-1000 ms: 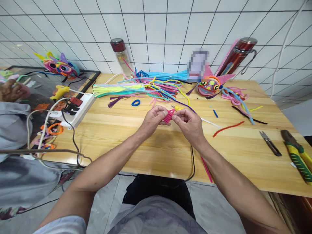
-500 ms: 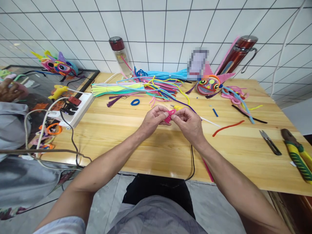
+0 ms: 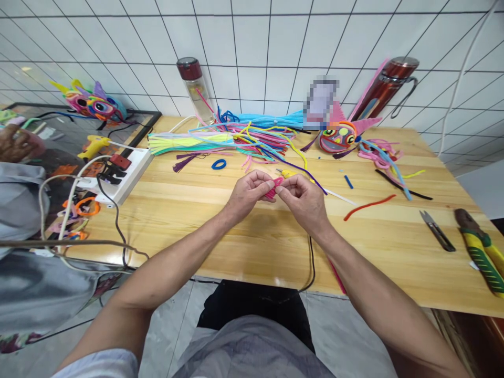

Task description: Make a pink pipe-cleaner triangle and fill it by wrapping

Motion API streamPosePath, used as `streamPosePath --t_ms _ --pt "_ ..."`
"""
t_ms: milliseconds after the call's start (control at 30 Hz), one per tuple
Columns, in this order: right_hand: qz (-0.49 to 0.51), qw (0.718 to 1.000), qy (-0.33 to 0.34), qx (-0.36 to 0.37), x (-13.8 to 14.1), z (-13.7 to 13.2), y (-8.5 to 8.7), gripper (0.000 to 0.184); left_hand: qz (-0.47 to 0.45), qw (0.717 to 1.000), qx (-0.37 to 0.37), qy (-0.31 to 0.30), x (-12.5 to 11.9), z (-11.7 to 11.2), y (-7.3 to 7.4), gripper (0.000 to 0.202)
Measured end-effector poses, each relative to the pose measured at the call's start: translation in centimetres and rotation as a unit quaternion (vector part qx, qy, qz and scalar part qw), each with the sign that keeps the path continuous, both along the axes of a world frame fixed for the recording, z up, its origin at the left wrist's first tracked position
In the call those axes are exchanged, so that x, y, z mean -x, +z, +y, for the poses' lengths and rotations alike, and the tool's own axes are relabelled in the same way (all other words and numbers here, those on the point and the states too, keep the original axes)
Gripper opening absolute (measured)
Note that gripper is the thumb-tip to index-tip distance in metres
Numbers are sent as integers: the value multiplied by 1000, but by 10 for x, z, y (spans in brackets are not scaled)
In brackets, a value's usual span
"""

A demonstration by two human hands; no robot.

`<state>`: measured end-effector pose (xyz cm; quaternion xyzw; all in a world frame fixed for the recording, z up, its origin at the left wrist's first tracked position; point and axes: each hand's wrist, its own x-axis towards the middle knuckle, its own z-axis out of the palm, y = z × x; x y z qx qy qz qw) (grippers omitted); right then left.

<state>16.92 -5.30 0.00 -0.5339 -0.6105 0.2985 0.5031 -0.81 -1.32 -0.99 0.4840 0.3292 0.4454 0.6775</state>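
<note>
A small piece of bent pink pipe cleaner [image 3: 271,193] is pinched between my two hands above the middle of the table. My left hand [image 3: 252,190] grips its left side between thumb and fingers. From the other side, my right hand [image 3: 301,195] holds its right edge the same way; the fingertips cover much of the piece. Just behind my right hand lies a yellow glue gun [image 3: 289,172], partly hidden. A blue pipe-cleaner ring [image 3: 219,164] rests farther back to the left.
Bundled pipe cleaners [image 3: 189,143] lie at the back, near a glass bottle [image 3: 197,94] and a decorated fish-like head [image 3: 337,137]. Thread snips [image 3: 437,231] and pliers [image 3: 478,249] lie right. A power strip [image 3: 126,176] stands left, beside a co-worker's hand [image 3: 16,143].
Both hands stay almost in place, with the pink piece turned slightly between the fingertips. The rest of the table looks the same.
</note>
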Motion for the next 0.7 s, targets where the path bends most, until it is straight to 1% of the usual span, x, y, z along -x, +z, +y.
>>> streamPosePath --t_ms 300,700 --pt "-31 999 -10 -14 -1 0 1 13 15 1000 7 0 0 2 -2 61" --pt "-20 999 -29 -4 1 -1 5 14 -10 1000 -4 -26 0 1 -4 60"
